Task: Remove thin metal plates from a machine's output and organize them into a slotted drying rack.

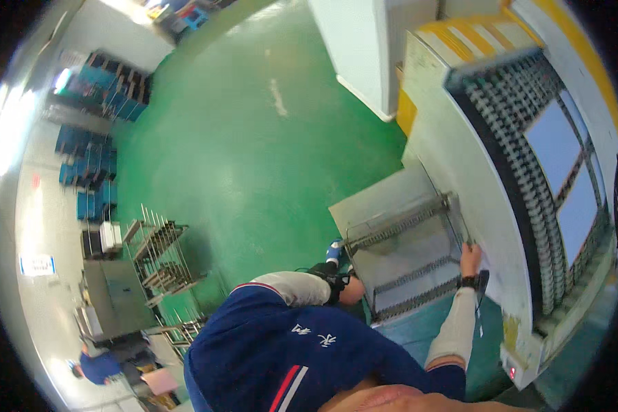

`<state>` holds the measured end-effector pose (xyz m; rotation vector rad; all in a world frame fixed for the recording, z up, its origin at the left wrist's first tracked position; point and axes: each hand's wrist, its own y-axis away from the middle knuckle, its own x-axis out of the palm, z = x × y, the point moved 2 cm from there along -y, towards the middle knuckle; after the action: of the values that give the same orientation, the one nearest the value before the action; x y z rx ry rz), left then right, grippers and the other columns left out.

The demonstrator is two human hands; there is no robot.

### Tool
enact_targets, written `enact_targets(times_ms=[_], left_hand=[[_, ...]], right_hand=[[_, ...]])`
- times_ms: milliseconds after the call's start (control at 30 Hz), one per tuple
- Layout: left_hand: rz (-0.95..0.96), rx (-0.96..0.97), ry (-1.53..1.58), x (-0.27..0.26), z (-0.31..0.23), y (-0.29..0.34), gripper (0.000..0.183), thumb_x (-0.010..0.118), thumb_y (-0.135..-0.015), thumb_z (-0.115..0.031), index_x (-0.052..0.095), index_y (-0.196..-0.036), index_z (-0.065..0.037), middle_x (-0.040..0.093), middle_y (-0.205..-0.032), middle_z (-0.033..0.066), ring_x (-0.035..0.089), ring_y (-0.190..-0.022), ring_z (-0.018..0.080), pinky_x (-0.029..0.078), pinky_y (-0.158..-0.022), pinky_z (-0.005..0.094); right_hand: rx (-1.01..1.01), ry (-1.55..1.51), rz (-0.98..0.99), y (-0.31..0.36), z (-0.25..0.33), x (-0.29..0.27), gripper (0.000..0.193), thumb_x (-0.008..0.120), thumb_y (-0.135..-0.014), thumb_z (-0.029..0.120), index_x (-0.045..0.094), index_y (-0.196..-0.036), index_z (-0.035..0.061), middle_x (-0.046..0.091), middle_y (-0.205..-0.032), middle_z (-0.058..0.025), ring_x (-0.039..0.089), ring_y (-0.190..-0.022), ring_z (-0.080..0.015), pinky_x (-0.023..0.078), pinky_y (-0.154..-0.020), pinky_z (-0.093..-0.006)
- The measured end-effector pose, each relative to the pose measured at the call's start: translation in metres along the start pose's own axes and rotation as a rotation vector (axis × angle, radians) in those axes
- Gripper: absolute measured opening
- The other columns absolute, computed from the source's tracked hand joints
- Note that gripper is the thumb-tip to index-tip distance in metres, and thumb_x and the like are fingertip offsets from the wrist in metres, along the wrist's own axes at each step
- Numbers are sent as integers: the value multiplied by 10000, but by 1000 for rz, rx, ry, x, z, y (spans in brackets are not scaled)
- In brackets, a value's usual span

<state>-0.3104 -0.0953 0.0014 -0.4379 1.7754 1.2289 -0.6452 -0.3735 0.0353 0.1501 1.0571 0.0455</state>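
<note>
A grey metal rack (412, 250) with toothed rails and a flat plate stands in front of me, against the side of a large white machine. My right hand (471, 259) is closed round a thin bar at the rack's right side. At the rack's left near corner is my left hand (352, 291), below a black band. Its fingers are hidden, so whether it grips the rack does not show.
The machine's roller conveyor (515, 130) carries pale flat panels (555, 146). Wire rack carts (159, 257) stand to the left, with blue bins (89, 165) along the wall. Another person (101, 366) is at the far lower left. A white cabinet (357, 48) stands ahead on the green floor.
</note>
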Motion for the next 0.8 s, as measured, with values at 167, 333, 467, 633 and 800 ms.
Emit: enact_targets(times_ms=[167,333,467,633,800], left_hand=[[932,553,154,-14,69,-5,267,616,-826,-222,626,-582,-113,651,-698,109,668,-684,307,522,-624,430],[808,1281,-45,-32,99,-26,327,561,-862,-296,671,-716,-25,690,-711,114,692,-721,287,542,-665,417],[696,729,-35,-113,32,-35,303,592,-847,-301,654,-804,-7,661,-699,143,669,-697,313,525,-646,429],[77,915,312,-177,-25,-63,292,642,-801,-271,646,-943,-16,656,-886,175,633,-874,369,495,-724,468],[-279,897,281,-184,-28,-87,560,709,-770,-286,521,-1253,-73,586,-1131,180,558,-1073,397,461,-853,485]], right_hand=[[-20,27,39,10,26,9,311,650,-819,262,592,-809,-43,610,-841,-268,568,-808,-458,424,-675,-515],[-190,137,280,-9,54,21,239,646,-734,198,595,-764,-34,603,-794,-261,564,-794,-466,422,-681,-529],[-303,236,327,-30,41,40,239,661,-717,208,641,-802,-14,630,-849,-248,587,-851,-462,459,-721,-525],[-421,449,330,-67,19,73,213,655,-728,150,687,-886,11,694,-913,-193,654,-901,-399,531,-797,-468],[-368,696,419,-58,75,57,225,651,-756,153,700,-935,25,688,-959,-220,670,-899,-386,548,-748,-453]])
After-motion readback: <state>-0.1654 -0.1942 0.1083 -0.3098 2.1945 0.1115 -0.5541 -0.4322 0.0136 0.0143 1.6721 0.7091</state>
